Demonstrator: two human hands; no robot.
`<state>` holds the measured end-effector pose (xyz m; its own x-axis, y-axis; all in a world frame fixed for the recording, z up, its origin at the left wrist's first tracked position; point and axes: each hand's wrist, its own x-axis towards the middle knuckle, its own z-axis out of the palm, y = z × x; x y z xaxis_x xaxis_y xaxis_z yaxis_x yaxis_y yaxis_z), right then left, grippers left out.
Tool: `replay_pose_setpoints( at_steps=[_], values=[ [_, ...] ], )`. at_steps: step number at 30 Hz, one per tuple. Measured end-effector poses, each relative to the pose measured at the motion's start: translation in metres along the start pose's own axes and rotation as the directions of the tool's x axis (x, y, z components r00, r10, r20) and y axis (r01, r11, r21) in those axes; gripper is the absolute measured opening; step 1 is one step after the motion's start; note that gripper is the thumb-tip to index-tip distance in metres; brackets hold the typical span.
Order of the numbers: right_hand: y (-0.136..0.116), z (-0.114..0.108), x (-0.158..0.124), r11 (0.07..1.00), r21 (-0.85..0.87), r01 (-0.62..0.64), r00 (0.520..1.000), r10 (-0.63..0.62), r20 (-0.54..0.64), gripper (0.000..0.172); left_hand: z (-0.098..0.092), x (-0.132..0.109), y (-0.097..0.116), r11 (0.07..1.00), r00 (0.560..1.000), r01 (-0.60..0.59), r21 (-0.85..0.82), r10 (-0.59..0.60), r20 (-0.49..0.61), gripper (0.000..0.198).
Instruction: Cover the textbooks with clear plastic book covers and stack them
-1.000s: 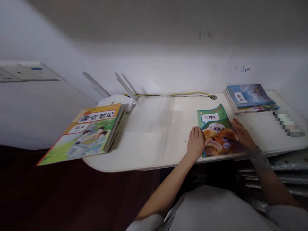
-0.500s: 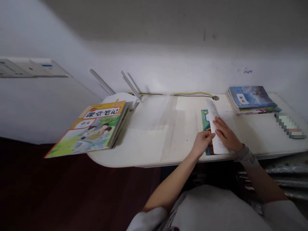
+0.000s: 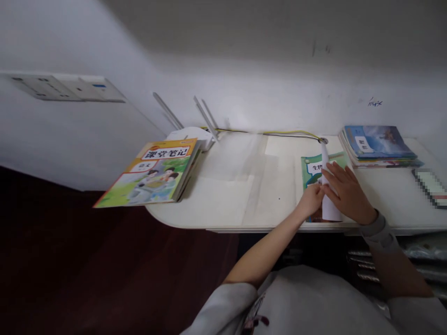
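Note:
A green textbook (image 3: 315, 163) lies flat at the table's front edge, its cover partly hidden by my hands. Over its middle stands a narrow white paper sheet (image 3: 331, 209), bent or folded lengthwise. My left hand (image 3: 310, 201) is closed at the sheet's left edge, thumb and fingers pinching it. Spread across the sheet from the other side are the fingers of my right hand (image 3: 349, 193), resting against the paper without gripping; a grey band circles that wrist.
A stack of books (image 3: 379, 142) sits at the back right, near a blurred-out phone (image 3: 429, 186). On the left, a yellow-and-green notebook (image 3: 150, 174) tops a pile overhanging the table edge (image 3: 223, 228), in front of a white router (image 3: 191, 135). Clear plastic film (image 3: 228, 160) lies on the tabletop.
The view has shifted left. The white sheet now looks narrower, baring more green cover, including on its right side. My right fingers have spread wider.

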<state>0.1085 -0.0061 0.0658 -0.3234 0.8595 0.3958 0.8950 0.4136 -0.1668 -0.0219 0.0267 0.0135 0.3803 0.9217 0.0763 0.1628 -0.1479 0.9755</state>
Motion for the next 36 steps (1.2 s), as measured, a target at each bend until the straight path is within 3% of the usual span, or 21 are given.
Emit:
replay_pose_setpoints(
  at_steps=[2, 6, 9, 11, 14, 18, 29, 36],
  values=[
    [0.011, 0.01, -0.001, 1.0, 0.009, 0.008, 0.997, -0.009, 0.079, 0.05, -0.011, -0.004, 0.001, 0.954, 0.999, -0.044, 0.296, 0.04, 0.019, 0.041],
    [0.022, 0.045, 0.002, 0.996, 0.085, 0.033, 0.975, -0.051, 0.214, 0.058, -0.052, -0.02, -0.007, 0.65, 0.987, -0.067, 0.757, 0.156, -0.046, 0.043],
    [0.006, 0.066, 0.01, 0.993, 0.098, 0.069, 0.975, -0.088, 0.206, 0.058, -0.087, -0.035, -0.023, 0.435, 0.976, 0.035, 0.9, 0.179, -0.125, 0.057],
    [-0.012, 0.073, 0.016, 0.994, 0.065, 0.086, 0.977, -0.097, 0.189, 0.053, -0.105, -0.044, -0.036, 0.367, 0.981, 0.092, 0.925, 0.123, -0.147, 0.064],
    [-0.037, 0.08, 0.027, 0.996, 0.005, 0.093, 0.98, -0.093, 0.175, 0.047, -0.118, -0.053, -0.051, 0.363, 0.985, 0.101, 0.926, 0.096, -0.145, 0.062],
    [-0.059, 0.09, 0.038, 0.996, -0.057, 0.067, 0.99, -0.059, 0.127, 0.04, -0.117, -0.055, -0.055, 0.389, 0.97, 0.118, 0.914, 0.154, -0.191, 0.059],
    [-0.081, 0.098, 0.042, 0.996, -0.086, 0.026, 0.993, -0.016, 0.117, 0.039, -0.117, -0.057, -0.054, 0.449, 0.946, 0.141, 0.882, 0.202, -0.254, 0.06],
    [-0.087, 0.1, 0.047, 0.999, 0.006, 0.05, 0.959, -0.05, 0.278, 0.046, -0.115, -0.059, -0.054, 0.405, 0.962, 0.144, 0.903, 0.158, -0.224, 0.062]
  ],
)
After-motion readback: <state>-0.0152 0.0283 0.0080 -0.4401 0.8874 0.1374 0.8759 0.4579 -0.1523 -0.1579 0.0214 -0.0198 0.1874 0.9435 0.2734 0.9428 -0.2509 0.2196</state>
